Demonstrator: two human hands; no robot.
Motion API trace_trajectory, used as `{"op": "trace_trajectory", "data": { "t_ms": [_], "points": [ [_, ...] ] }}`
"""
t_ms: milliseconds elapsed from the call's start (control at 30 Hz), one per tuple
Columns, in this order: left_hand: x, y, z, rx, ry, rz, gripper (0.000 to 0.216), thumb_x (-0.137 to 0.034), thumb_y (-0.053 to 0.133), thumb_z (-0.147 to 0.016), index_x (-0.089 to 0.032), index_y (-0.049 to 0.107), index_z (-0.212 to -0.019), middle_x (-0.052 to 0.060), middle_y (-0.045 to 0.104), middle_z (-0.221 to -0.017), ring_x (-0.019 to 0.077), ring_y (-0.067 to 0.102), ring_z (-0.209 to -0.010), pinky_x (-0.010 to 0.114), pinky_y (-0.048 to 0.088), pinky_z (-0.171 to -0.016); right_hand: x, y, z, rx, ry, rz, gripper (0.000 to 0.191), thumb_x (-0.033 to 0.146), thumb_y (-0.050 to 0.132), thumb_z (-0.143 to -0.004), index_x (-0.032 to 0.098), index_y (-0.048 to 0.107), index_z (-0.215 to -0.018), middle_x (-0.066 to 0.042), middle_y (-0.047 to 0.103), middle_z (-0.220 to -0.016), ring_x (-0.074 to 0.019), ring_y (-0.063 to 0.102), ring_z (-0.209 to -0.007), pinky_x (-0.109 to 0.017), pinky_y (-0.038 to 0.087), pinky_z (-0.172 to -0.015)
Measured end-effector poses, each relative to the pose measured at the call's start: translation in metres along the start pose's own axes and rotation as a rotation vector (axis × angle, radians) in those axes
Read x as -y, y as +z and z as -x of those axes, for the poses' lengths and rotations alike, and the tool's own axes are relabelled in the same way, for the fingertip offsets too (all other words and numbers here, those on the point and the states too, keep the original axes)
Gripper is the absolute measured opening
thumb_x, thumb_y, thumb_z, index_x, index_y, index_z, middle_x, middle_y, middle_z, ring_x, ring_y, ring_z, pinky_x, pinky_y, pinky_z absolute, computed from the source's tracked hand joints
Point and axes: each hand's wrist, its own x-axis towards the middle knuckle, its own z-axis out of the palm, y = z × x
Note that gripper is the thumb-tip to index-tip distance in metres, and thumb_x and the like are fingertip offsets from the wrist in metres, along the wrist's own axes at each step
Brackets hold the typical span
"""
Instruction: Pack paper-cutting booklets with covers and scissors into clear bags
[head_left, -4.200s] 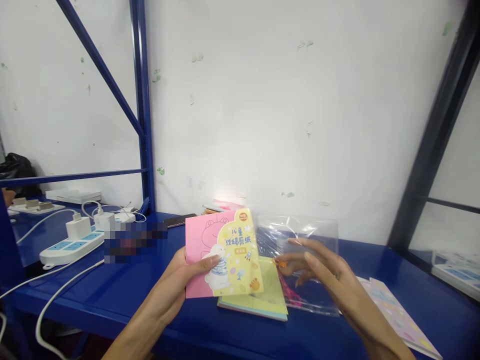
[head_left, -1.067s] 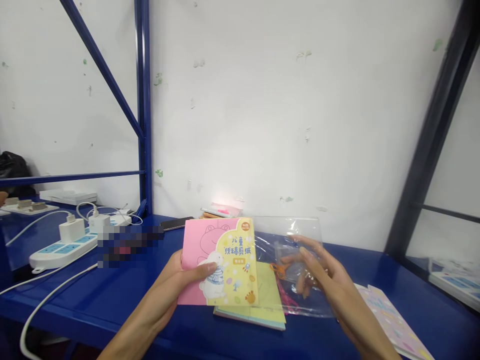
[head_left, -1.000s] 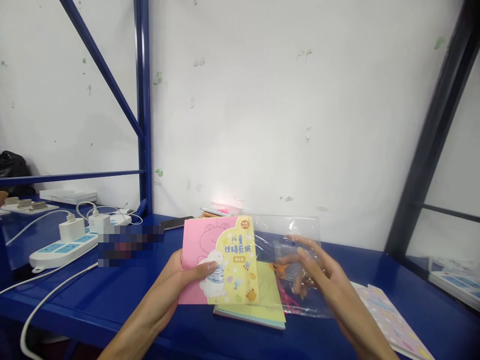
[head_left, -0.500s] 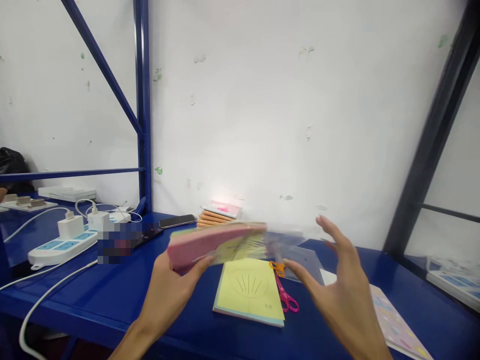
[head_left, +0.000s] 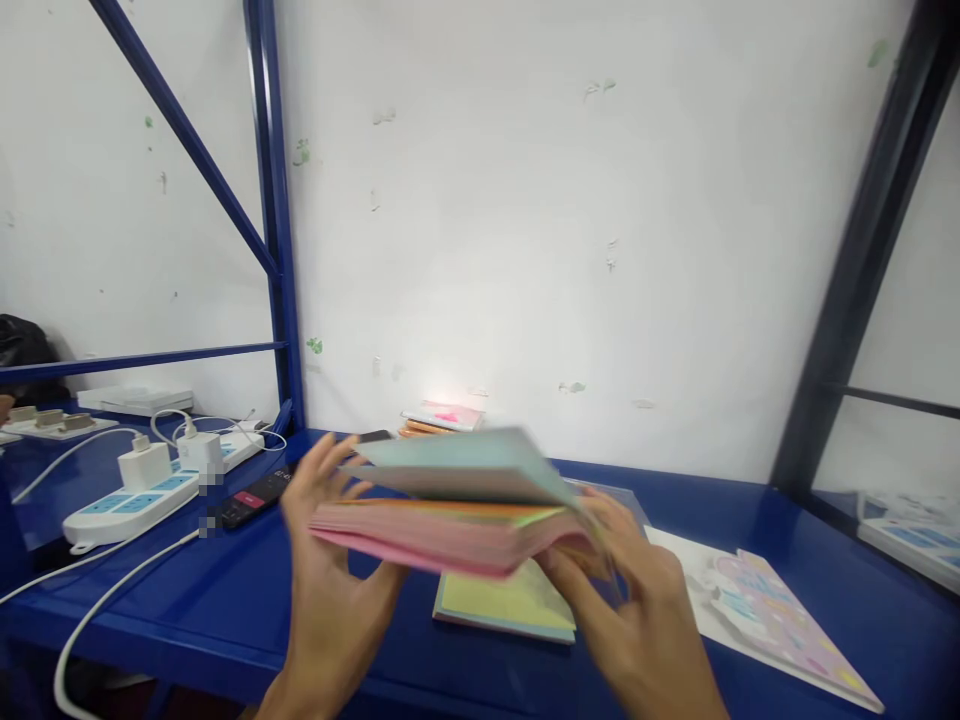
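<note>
A thick stack of coloured paper [head_left: 442, 540], with pink, orange and pale blue sheets, is held above the blue table, somewhat blurred. My left hand [head_left: 334, 580] supports its left end, the thumb at the lower edge and the fingers raised behind. At the right end, my right hand [head_left: 630, 590] is closed on the stack, thumb below and fingers on the far side. The pale blue top sheets stand apart from the pink ones beneath. Under the stack, a yellow paper pad [head_left: 499, 605] lies on the table, partly covered from view.
To the right lies a pastel-patterned card [head_left: 780, 620] beside white paper. A clear plastic sleeve [head_left: 622, 497] shows behind my right hand. On the left are a white power strip [head_left: 135, 510], cables and a phone [head_left: 255, 497]. Small packs [head_left: 442, 417] stand by the wall.
My right hand has come in from the right and taken hold of the stack. The stack has turned and its layers have fanned apart. The scissors are now hidden behind it.
</note>
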Motion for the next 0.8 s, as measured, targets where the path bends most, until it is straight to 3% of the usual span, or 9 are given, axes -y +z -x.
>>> {"op": "trace_trajectory", "data": {
  "t_ms": [100, 200, 467, 533, 700, 800],
  "points": [
    [0.0, 0.002, -0.002, 0.298, -0.346, 0.129, 0.082, -0.053, 0.084, -0.073, -0.023, 0.052, -0.143, 0.011, 0.07, -0.134, 0.0373, 0.062, -0.126, 0.037, 0.055, -0.099, 0.007, 0.0, -0.002, 0.112, 0.387, -0.378, 0.036, 0.059, 0.066, -0.09, 0.028, 0.082, -0.097, -0.007, 0.079, -0.091, -0.032, 0.072, -0.087, -0.044, 0.059, -0.077],
    [-0.002, 0.001, -0.001, 0.498, -0.449, 0.211, 0.063, -0.056, 0.075, -0.082, -0.017, 0.066, -0.13, 0.014, 0.075, -0.126, 0.0377, 0.067, -0.12, 0.038, 0.059, -0.093, 0.006, 0.005, -0.004, 0.164, 0.53, -0.658, 0.044, 0.063, 0.073, -0.082, 0.024, 0.082, -0.098, -0.007, 0.079, -0.09, -0.029, 0.073, -0.084, -0.04, 0.059, -0.077],
    [0.0, 0.001, 0.0, 0.442, -0.533, 0.248, 0.062, -0.054, 0.07, -0.087, -0.022, 0.061, -0.14, 0.011, 0.079, -0.118, 0.0329, 0.075, -0.104, 0.037, 0.065, -0.077, -0.014, 0.021, 0.0, 0.246, 0.659, -0.701, 0.055, 0.065, 0.077, -0.078, 0.02, 0.077, -0.11, -0.011, 0.077, -0.103, -0.0313, 0.071, -0.097, -0.042, 0.058, -0.082],
    [0.002, 0.002, 0.0, 0.436, -0.536, 0.255, 0.062, -0.053, 0.072, -0.086, -0.022, 0.061, -0.139, 0.01, 0.08, -0.115, 0.0322, 0.076, -0.101, 0.037, 0.065, -0.077, -0.013, 0.021, 0.0, 0.23, 0.645, -0.689, 0.055, 0.066, 0.075, -0.078, 0.019, 0.077, -0.106, -0.011, 0.076, -0.1, -0.0301, 0.07, -0.095, -0.039, 0.058, -0.079],
    [-0.001, 0.003, 0.001, 0.398, -0.516, 0.236, 0.058, -0.053, 0.074, -0.084, -0.023, 0.066, -0.133, 0.009, 0.081, -0.107, 0.0304, 0.077, -0.093, 0.032, 0.063, -0.069, -0.002, 0.019, -0.002, 0.213, 0.626, -0.601, 0.048, 0.066, 0.072, -0.082, 0.018, 0.075, -0.089, -0.003, 0.069, -0.079, -0.0172, 0.063, -0.069, -0.026, 0.05, -0.059],
    [-0.001, 0.0, 0.0, 0.383, -0.456, 0.18, 0.052, -0.049, 0.08, -0.079, -0.023, 0.071, -0.123, 0.006, 0.081, -0.099, 0.0288, 0.076, -0.088, 0.028, 0.061, -0.064, 0.001, 0.018, -0.003, 0.226, 0.605, -0.608, 0.048, 0.064, 0.073, -0.083, 0.019, 0.076, -0.095, -0.004, 0.072, -0.086, -0.0197, 0.067, -0.076, -0.028, 0.054, -0.066]
  ]
}}
